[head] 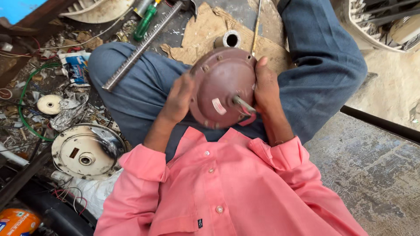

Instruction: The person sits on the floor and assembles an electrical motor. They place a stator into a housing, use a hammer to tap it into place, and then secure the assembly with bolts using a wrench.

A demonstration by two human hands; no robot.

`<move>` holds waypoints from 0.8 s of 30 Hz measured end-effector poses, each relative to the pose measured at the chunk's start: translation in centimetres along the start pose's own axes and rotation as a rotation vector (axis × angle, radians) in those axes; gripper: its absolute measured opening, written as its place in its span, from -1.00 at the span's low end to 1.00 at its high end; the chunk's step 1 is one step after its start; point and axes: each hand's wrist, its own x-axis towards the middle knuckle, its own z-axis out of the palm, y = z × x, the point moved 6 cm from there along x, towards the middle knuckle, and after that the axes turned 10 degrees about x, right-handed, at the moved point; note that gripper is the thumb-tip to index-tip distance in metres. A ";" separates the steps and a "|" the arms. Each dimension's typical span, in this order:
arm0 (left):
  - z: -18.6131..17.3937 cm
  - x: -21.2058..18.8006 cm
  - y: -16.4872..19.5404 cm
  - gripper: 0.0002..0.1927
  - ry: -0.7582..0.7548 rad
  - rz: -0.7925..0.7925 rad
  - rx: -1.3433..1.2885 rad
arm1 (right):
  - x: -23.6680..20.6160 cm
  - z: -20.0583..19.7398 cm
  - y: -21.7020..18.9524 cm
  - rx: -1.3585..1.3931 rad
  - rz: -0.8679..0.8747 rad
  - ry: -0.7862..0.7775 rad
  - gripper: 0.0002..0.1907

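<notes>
We hold one reddish-brown fan motor housing (pixel 223 85) above the lap, between two hands, with its single steel shaft (pixel 243 105) pointing toward the chest. The left hand (pixel 178 98) presses its grip flat against the left rim, fingers together on the casing. The right hand (pixel 266 85) cups the right rim, thumb on top at the edge; we judge that this two-sided hold keeps the round casing from rolling. A pink strip (pixel 247 119) hangs under the shaft.

Beyond the housing, one short metal sleeve (pixel 228 40) lies on a torn sheet of cardboard (pixel 205 32) on the floor, just past the knees. One ribbed steel bar (pixel 140 49) rests across the left knee. One green-handled screwdriver (pixel 145 22) lies near its far end.

To the left, among loose wires and scraps, we count one cream motor cover (pixel 85 150), one small cream disc (pixel 49 105) and one green cable (pixel 27 98). A bare concrete slab (pixel 376 166) lies to the right.
</notes>
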 end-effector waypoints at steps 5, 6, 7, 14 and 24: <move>-0.3 0.8 -5.6 -0.48 0.216 -0.110 0.498 | 2.7 -3.3 1.9 -0.350 -0.091 0.167 -0.26; -0.1 0.6 -6.1 -0.49 0.200 -0.123 0.511 | 2.8 -3.5 2.7 -0.248 -0.040 0.151 -0.29; -0.1 0.8 -6.4 -0.49 0.187 -0.124 0.526 | 2.9 -3.5 3.1 -0.146 -0.002 0.131 -0.31; 0.0 0.7 -6.5 -0.47 0.171 -0.041 0.619 | 2.2 -3.6 2.2 -0.245 -0.074 0.147 -0.30; -2.2 9.1 -7.6 -0.44 0.100 -0.151 0.388 | 2.4 -5.6 2.5 -0.231 -0.071 0.186 -0.28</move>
